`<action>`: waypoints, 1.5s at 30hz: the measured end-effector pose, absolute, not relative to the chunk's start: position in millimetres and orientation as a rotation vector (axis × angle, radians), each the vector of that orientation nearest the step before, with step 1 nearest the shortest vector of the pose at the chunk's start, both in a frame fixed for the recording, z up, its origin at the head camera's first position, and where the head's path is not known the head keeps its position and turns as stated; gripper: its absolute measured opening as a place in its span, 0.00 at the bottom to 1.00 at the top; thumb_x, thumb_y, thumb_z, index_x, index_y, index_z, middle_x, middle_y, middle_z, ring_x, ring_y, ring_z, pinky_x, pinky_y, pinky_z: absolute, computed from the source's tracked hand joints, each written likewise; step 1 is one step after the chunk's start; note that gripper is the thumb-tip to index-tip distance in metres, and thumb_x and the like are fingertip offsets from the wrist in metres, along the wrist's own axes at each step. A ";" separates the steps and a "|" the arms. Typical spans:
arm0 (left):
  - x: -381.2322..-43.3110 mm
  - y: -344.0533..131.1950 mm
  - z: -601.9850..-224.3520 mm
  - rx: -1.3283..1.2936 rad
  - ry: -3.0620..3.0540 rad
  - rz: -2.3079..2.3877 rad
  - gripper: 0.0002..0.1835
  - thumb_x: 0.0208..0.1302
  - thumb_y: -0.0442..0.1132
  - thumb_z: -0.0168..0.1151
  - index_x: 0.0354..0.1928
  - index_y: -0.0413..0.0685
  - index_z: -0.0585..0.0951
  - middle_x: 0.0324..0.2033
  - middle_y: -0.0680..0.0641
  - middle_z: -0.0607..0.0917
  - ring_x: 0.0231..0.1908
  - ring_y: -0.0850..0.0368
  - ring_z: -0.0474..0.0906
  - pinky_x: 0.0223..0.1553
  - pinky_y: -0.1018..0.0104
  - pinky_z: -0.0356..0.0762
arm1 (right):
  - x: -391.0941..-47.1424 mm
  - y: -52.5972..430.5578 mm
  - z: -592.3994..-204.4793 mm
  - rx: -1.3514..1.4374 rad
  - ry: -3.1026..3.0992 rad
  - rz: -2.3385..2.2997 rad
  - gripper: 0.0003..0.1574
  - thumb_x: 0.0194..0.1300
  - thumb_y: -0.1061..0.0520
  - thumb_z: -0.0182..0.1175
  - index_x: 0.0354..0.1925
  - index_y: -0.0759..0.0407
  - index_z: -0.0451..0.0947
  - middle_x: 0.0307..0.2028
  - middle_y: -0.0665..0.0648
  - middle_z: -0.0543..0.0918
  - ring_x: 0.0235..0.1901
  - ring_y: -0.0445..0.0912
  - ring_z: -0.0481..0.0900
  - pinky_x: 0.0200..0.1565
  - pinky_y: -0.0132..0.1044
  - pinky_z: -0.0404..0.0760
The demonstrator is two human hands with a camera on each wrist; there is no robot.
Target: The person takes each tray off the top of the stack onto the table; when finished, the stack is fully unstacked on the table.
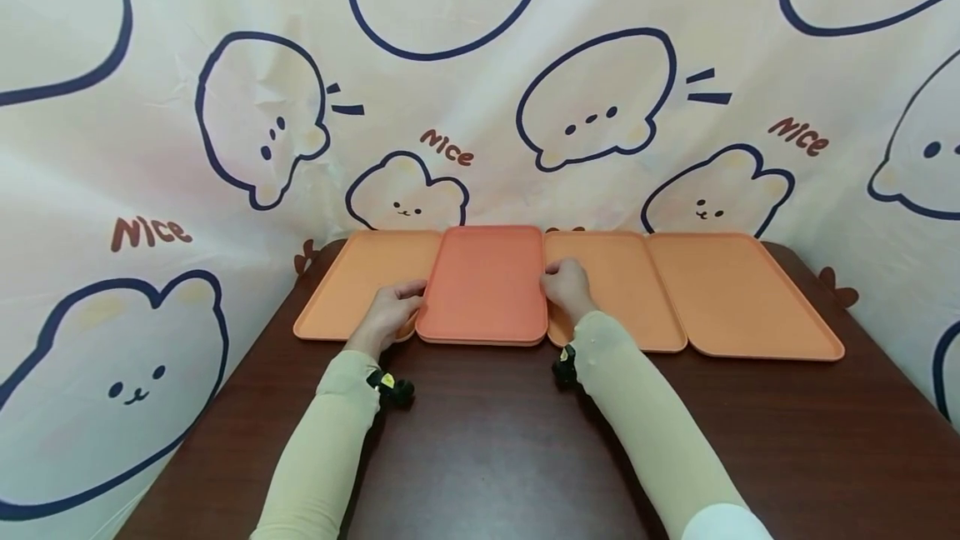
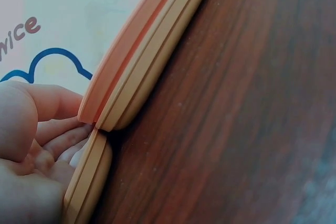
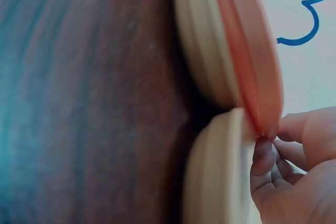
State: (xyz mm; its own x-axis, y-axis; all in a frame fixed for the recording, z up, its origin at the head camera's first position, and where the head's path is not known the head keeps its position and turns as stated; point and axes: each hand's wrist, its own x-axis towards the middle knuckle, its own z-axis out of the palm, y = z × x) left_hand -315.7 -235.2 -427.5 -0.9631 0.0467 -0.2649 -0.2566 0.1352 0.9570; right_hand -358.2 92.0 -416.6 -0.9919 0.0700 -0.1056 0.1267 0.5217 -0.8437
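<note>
A coral-pink tray [image 1: 483, 286] lies on top of a light-orange tray [image 2: 149, 59], whose rim shows under it in both wrist views. At its left edge my left hand [image 1: 391, 311] grips the rim, thumb and fingers around it near the front corner. My right hand [image 1: 568, 286] pinches the opposite edge; in the right wrist view the fingertips [image 3: 264, 150] are right at the coral rim. The left hand reaches over another orange tray [image 1: 360, 282], and the right over a third orange tray [image 1: 611, 290].
At the far right of the row lies one more orange tray [image 1: 742, 294]. All the trays sit along the back of a dark wooden table [image 1: 480, 440]. A curtain with cartoon bears [image 1: 135, 382] hangs behind and beside the table.
</note>
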 end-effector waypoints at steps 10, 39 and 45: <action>-315.5 -233.6 -428.6 -0.151 2.249 1.887 0.29 0.83 0.36 0.55 0.82 0.46 0.69 0.80 0.41 0.70 0.73 0.51 0.74 0.47 0.79 0.82 | -355.6 94.7 -394.0 0.292 2.482 -1.707 0.28 0.77 0.64 0.54 0.72 0.61 0.78 0.71 0.63 0.78 0.68 0.57 0.75 0.65 0.54 0.82; -318.5 -234.3 -432.5 -0.143 2.307 1.843 0.28 0.83 0.34 0.52 0.81 0.43 0.68 0.81 0.40 0.68 0.81 0.47 0.63 0.80 0.50 0.66 | -358.1 148.9 -371.4 0.193 2.729 -1.413 0.23 0.77 0.66 0.52 0.64 0.62 0.83 0.65 0.64 0.81 0.61 0.59 0.78 0.67 0.56 0.81; -320.0 -233.7 -432.8 -0.127 2.312 1.846 0.28 0.83 0.34 0.53 0.81 0.43 0.69 0.82 0.41 0.68 0.82 0.47 0.61 0.80 0.50 0.65 | -363.3 150.2 -372.0 0.140 2.734 -1.430 0.20 0.82 0.62 0.51 0.63 0.62 0.83 0.62 0.65 0.82 0.58 0.58 0.78 0.66 0.55 0.81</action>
